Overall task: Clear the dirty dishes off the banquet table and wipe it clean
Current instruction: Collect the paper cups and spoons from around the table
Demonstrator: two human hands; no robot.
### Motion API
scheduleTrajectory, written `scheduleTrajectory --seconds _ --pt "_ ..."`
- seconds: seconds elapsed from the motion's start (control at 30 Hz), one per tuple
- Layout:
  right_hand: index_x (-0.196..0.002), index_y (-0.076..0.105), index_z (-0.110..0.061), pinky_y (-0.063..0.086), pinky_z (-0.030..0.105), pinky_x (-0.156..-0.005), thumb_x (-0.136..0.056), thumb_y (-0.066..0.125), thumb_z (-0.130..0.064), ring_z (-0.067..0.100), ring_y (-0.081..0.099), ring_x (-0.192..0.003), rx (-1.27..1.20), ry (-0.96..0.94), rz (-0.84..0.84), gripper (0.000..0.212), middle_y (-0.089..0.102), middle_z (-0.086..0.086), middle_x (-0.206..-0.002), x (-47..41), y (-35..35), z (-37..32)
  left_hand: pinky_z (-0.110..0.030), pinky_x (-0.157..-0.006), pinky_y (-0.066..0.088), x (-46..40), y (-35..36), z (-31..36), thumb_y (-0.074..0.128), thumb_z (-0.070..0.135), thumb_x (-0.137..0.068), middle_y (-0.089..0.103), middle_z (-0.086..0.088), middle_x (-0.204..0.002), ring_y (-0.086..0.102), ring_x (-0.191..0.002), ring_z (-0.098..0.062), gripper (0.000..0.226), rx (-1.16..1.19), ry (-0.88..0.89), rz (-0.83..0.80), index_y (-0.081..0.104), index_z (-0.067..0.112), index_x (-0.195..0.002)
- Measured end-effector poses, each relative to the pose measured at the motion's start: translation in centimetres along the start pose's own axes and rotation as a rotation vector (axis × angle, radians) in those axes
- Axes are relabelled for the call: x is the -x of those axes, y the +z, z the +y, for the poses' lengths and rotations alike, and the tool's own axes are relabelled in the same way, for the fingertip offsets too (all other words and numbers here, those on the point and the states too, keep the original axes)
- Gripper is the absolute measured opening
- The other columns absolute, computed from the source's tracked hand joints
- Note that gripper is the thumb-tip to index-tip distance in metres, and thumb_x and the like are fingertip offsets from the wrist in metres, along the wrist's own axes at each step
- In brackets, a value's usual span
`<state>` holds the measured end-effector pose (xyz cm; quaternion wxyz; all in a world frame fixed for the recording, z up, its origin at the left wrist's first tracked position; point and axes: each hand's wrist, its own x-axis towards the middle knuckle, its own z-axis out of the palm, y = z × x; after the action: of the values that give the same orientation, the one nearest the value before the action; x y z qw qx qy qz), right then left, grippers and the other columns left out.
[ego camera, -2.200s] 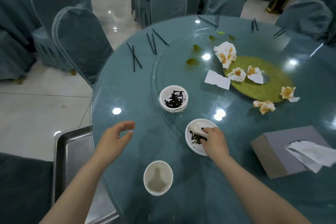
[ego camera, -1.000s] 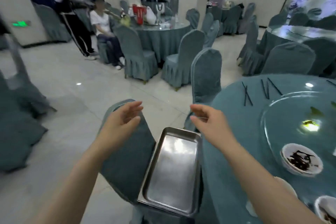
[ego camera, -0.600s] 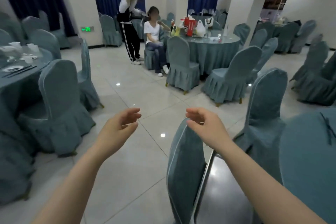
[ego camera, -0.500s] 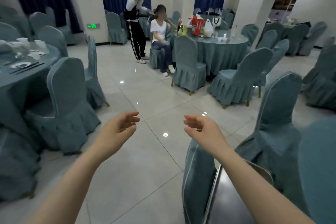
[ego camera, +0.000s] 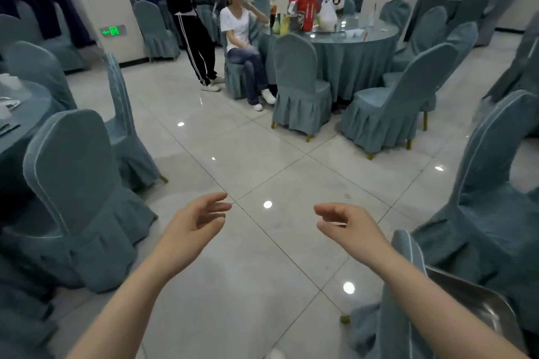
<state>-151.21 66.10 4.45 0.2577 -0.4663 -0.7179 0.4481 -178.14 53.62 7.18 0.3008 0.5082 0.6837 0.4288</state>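
- The floor (ego camera: 256,256) fills our view; the dirty desk and its dishes lie out of frame, so we judge clearing is barely begun.
- Covered chairs (ego camera: 75,183) stand around us, one at our right beside the tray.
- The steel tray (ego camera: 478,304) at lower right shows no dishes on its visible part.
- Our left hand (ego camera: 192,227) and right hand (ego camera: 350,227) hover apart, each grip loose, fingers spread, holding nothing.
- To do this well, we should turn toward the desk and carry bowls to the tray.
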Motion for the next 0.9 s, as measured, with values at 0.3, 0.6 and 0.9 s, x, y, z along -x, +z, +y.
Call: scheduleTrajectory --seconds 0.3,0.6,0.9 --pt "-0.109 0.063 -0.032 0.05 0.018 -0.088 -0.083 0.07 -0.013 -0.004 0.064 -0.095 -0.137 0.057 0.103 0.033 0.071 -0.012 -0.102 -19.2 -3.2 1.2 -0.014 -0.082 0.047 -22.2 -1.6 -0.3 0.058 0.009 -0.091 0.068 0.012 -0.11 0.064 -0.1 0.001 0.038 0.034 0.049 -0.013 0.055 0.033 -0.12" --pt "-0.109 0.06 -0.039 0.051 0.014 -0.085 -0.082 0.071 -0.017 -0.006 0.061 -0.101 -0.102 0.159 0.307 0.036 0.066 -0.02 -0.11 -32.4 -8.8 4.2 -0.016 -0.087 0.048 -43.8 4.3 -0.8 0.056 0.003 -0.092 0.06 0.016 -0.124 0.061 -0.109 0.001 0.05 0.228 0.086 -0.275 0.049 0.036 -0.128" --pt "-0.117 0.05 -0.047 0.042 0.02 -0.097 -0.083 0.07 -0.017 -0.007 0.052 -0.117 -0.116 0.275 0.729 0.049 0.057 -0.022 -0.126 -36.5 -19.5 5.8 -0.026 -0.106 0.037 -61.9 18.7 8.6 0.062 0.005 -0.088 0.045 0.018 -0.142 0.045 -0.128 0.002 0.07 0.251 0.282 -0.803 0.032 0.037 -0.142"
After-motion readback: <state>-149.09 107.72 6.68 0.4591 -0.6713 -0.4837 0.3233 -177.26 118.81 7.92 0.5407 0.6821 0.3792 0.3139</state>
